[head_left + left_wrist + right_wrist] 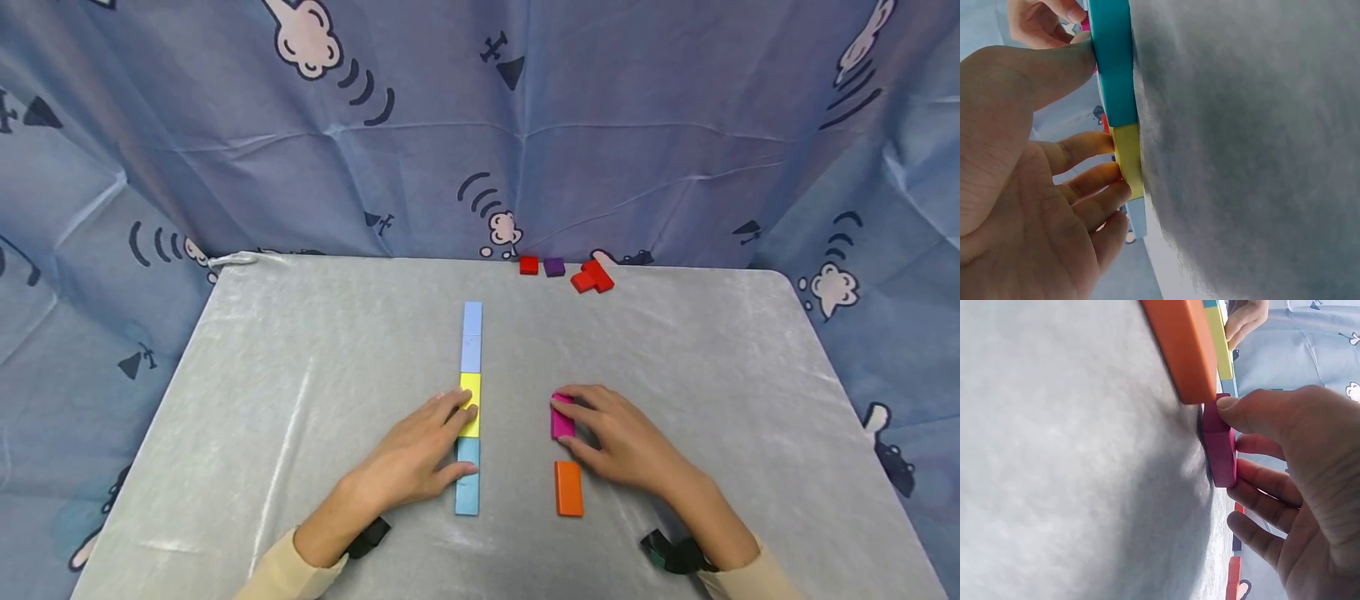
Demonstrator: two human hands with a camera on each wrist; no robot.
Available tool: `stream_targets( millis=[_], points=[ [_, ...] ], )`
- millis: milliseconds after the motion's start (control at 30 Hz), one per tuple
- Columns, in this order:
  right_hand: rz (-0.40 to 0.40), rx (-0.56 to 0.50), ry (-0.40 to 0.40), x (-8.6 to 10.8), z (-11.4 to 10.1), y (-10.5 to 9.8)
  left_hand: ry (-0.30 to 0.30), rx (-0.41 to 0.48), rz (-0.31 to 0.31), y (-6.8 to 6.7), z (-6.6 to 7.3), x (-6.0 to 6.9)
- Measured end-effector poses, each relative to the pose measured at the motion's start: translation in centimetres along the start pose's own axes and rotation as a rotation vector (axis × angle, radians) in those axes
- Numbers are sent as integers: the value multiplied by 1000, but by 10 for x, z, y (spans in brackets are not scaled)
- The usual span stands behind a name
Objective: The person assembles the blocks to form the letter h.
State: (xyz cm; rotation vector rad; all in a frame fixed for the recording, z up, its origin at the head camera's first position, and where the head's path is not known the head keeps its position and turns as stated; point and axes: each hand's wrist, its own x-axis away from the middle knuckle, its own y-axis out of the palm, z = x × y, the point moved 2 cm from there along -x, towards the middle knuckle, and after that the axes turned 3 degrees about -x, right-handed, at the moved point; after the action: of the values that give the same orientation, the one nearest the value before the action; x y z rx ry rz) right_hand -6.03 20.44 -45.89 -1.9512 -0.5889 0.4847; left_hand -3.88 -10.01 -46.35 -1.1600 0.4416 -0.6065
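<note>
1. Magenta block (562, 427) sits at the fingertips of the right hand (626, 433), to the left of its palm, low over the grey desk (712, 358); whether it is fully resting there cannot be told.
2. This hand is partly closed: the thumb presses the block's near end and the fingers reach the far end, so the block is pinched lengthwise between them. A crease crosses the block's side in the right wrist view; whether it is one piece or two end to end is unclear.
3. An orange block (568, 489) lies just nearer the person than the magenta one, with a small gap between them in the head view, and is not in the hand's grip.
4. The left hand (420, 454) is relaxed, its fingers spread and gently bent; it grips nothing, but its fingertips touch a yellow section (470, 381) and its thumb touches a light-blue section (467, 500).
5. Those sections form one straight row with a periwinkle section (472, 337) at the far end, left of the magenta block and well apart from it.
6. Near the desk's far edge lie a red block (528, 266), a purple block (554, 267) and a red pair (600, 276).
</note>
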Motion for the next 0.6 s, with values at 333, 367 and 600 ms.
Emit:
stream_targets(
  millis=[333,367,600],
  points=[
    [9,-17,11,9,-1,2,-9,1,0,0,0,0],
    [7,-19,18,10,0,2,-9,2,-1,-1,0,0],
    [-51,-45,79,14,0,2,-13,14,-25,-1,0,0]
  ],
)
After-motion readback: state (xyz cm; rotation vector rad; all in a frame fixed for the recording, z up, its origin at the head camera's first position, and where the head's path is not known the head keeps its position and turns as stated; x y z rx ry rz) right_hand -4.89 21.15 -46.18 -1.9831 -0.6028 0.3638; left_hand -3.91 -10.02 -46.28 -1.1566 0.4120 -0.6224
